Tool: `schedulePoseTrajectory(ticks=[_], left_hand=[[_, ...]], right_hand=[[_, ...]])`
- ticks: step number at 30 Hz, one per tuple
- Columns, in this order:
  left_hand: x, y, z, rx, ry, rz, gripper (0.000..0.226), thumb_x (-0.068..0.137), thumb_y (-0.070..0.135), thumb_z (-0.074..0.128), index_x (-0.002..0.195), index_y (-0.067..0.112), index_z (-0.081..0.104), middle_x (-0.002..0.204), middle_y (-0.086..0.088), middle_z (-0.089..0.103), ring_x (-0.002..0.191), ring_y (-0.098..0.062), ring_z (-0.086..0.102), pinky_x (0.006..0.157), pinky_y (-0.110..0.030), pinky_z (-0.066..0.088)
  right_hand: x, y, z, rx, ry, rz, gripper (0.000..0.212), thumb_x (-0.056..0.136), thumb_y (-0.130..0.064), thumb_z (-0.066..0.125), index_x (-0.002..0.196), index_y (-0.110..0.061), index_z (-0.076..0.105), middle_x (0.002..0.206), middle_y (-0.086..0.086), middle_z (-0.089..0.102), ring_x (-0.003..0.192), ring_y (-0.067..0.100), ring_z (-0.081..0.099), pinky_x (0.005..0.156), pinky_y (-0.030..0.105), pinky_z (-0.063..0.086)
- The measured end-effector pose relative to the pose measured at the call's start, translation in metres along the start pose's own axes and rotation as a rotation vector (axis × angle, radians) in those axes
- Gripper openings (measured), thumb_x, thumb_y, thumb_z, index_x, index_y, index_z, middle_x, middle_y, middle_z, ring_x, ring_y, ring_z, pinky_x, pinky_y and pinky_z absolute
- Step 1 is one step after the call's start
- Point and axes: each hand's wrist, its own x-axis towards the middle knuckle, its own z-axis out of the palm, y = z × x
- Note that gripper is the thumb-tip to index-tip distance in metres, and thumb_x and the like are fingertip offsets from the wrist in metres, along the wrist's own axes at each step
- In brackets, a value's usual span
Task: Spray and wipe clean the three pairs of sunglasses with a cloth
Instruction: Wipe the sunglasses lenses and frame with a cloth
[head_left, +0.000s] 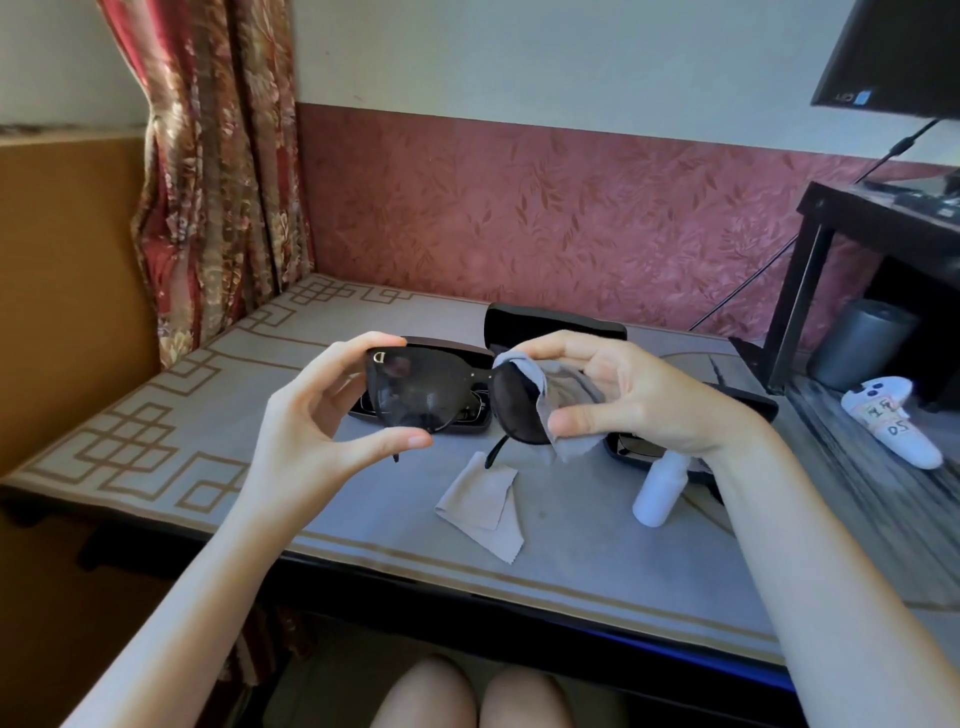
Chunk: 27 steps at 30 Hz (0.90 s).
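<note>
A gold "D" on the sunglasses (428, 389); handwritten marks on the white controller (894, 422) unreadable

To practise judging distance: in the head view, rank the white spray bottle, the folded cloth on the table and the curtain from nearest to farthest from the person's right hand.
1. The white spray bottle, on the table just below the right hand.
2. The folded cloth, on the table, lower left of that hand.
3. The curtain, far left beside the wall.

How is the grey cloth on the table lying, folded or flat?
Folded: the grey cloth on the table lies doubled, one flap overlapping another.
</note>
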Motion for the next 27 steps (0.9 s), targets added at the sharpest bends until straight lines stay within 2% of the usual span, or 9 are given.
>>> schedulePoseTrajectory(ticks=[4,8,11,14,16,21,24,25,27], left_hand=[[-0.003,-0.004,0.002,0.013,-0.008,-0.015,0.070,0.060,0.048,0.085,0.119,0.022,0.059,0.112,0.010,0.064,0.113,-0.012,0.059,0.097,-0.019,0.044],[-0.004,-0.004,0.005,0.022,-0.015,-0.005,0.069,0.060,0.045,0.085,0.120,0.022,0.059,0.113,0.011,0.063,0.113,-0.014,0.058,0.098,-0.023,0.044],[-0.003,-0.002,0.005,0.036,-0.013,0.010,0.067,0.060,0.046,0.085,0.119,0.027,0.060,0.113,0.009,0.063,0.113,-0.016,0.059,0.098,-0.023,0.044],[-0.001,0.000,0.006,0.016,0.000,0.002,0.063,0.059,0.049,0.085,0.117,0.040,0.062,0.112,0.008,0.064,0.112,-0.016,0.059,0.099,-0.024,0.044],[-0.001,0.001,0.005,0.001,0.005,0.002,0.062,0.059,0.049,0.085,0.116,0.040,0.062,0.111,0.010,0.064,0.112,-0.015,0.059,0.099,-0.022,0.044],[0.000,0.005,0.007,-0.009,0.020,0.010,0.065,0.060,0.049,0.084,0.117,0.028,0.060,0.109,0.014,0.064,0.109,-0.007,0.059,0.096,-0.016,0.043],[0.002,0.005,0.006,-0.020,0.020,0.028,0.061,0.061,0.047,0.085,0.115,0.036,0.062,0.110,0.014,0.064,0.110,-0.010,0.059,0.096,-0.017,0.043],[0.002,0.005,0.006,-0.023,0.018,0.031,0.060,0.061,0.046,0.085,0.115,0.036,0.062,0.111,0.014,0.064,0.110,-0.010,0.059,0.097,-0.018,0.043],[0.002,0.003,0.005,-0.029,0.013,0.027,0.061,0.061,0.046,0.085,0.116,0.035,0.062,0.112,0.013,0.064,0.111,-0.011,0.059,0.097,-0.019,0.043]], right_hand=[[0.000,-0.007,0.012,-0.209,0.035,0.084,0.052,0.072,0.001,0.081,0.115,-0.019,0.059,0.103,-0.012,0.068,0.098,0.006,0.063,0.084,0.024,0.052],[0.006,-0.015,0.026,-0.327,0.174,0.116,0.039,0.064,-0.026,0.089,0.092,-0.023,0.063,0.087,-0.001,0.070,0.079,0.022,0.068,0.074,0.044,0.055],[0.013,-0.014,0.032,-0.326,0.284,0.032,0.028,0.063,-0.046,0.080,0.075,-0.026,0.065,0.077,-0.007,0.068,0.072,0.007,0.060,0.072,0.030,0.047],[0.018,-0.010,0.034,-0.248,0.356,-0.036,0.029,0.081,-0.044,0.065,0.069,-0.018,0.065,0.069,0.004,0.066,0.065,0.007,0.055,0.066,0.023,0.042],[0.017,-0.008,0.030,-0.234,0.380,-0.054,0.030,0.092,-0.037,0.055,0.075,-0.015,0.067,0.065,-0.001,0.061,0.063,0.008,0.052,0.063,0.020,0.042],[0.008,-0.005,0.017,-0.202,0.369,-0.091,0.022,0.101,-0.018,0.049,0.101,-0.014,0.070,0.083,0.013,0.063,0.067,0.003,0.050,0.066,0.017,0.042],[0.000,-0.002,0.011,-0.101,0.275,-0.064,0.022,0.098,-0.010,0.052,0.114,-0.018,0.065,0.079,-0.003,0.062,0.063,0.004,0.051,0.052,0.018,0.043],[-0.003,0.001,0.009,-0.065,0.217,-0.054,0.027,0.097,-0.007,0.055,0.121,-0.016,0.062,0.087,-0.004,0.063,0.067,0.006,0.055,0.053,0.018,0.044],[-0.008,0.006,0.006,-0.003,0.127,-0.046,0.042,0.091,-0.003,0.061,0.131,-0.012,0.054,0.113,0.001,0.064,0.094,0.013,0.064,0.074,0.018,0.049]])
